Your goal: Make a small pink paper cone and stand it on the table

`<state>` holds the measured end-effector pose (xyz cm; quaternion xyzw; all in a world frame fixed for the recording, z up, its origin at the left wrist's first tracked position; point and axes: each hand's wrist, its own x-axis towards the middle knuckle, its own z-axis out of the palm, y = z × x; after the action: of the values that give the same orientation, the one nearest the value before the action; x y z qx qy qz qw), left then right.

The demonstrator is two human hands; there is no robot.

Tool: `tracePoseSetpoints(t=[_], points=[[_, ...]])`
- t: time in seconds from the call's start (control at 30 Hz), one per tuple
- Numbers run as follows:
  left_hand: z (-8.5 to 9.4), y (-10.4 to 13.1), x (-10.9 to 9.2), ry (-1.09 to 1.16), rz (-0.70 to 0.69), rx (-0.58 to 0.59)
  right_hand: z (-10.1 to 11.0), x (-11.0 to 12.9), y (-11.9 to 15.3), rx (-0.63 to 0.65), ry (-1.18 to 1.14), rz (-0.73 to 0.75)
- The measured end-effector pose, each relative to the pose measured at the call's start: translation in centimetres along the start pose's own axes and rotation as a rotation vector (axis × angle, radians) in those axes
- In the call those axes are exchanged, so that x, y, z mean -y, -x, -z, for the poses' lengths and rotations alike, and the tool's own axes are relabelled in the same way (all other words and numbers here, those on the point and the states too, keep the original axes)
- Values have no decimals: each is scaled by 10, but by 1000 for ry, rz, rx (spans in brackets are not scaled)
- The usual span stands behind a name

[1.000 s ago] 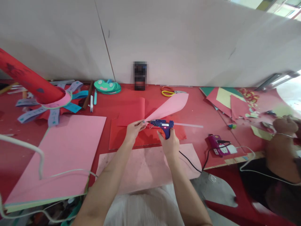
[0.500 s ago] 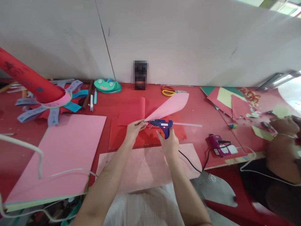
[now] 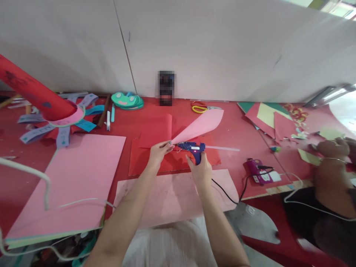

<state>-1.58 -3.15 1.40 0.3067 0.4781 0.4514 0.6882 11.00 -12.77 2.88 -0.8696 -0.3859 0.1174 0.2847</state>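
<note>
The right hand (image 3: 200, 171) grips the handle of a blue hot glue gun (image 3: 191, 148), fingers wrapped closed around it, with a small red light glowing on the gun's body. The nozzle points left toward the narrow tip of a pink paper cone (image 3: 200, 125), which fans out wide up and to the right, lying over the table. The left hand (image 3: 158, 152) pinches that narrow tip between thumb and fingertips, closed on the paper just beside the nozzle. A clear glue stick (image 3: 222, 148) juts from the back of the gun to the right. A black cord (image 3: 225, 191) runs from the gun's handle down and right to a purple power strip (image 3: 257, 171).

Under the hands lie 2 red paper sheets (image 3: 155, 146), and nearer the person a pale pink sheet (image 3: 172, 194). A large pink sheet (image 3: 75, 178) lies to the left on the red table (image 3: 236, 129). Far left stands a tilted red tube (image 3: 36, 94) ringed with purple and blue paper strips. At the wall sit green frog cutouts (image 3: 127, 101) and yellow-handled scissors (image 3: 201, 108). To the right are loose coloured paper sheets (image 3: 267, 116), and another person's hand (image 3: 332, 148) rests among scraps at the table's right edge.
</note>
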Motion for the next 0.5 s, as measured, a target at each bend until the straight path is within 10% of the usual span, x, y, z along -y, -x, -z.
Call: tracePoseSetpoints(t=[0.5], points=[[3,-2,0,26,17,-10,16,-18,-6,-68,-171,-80]])
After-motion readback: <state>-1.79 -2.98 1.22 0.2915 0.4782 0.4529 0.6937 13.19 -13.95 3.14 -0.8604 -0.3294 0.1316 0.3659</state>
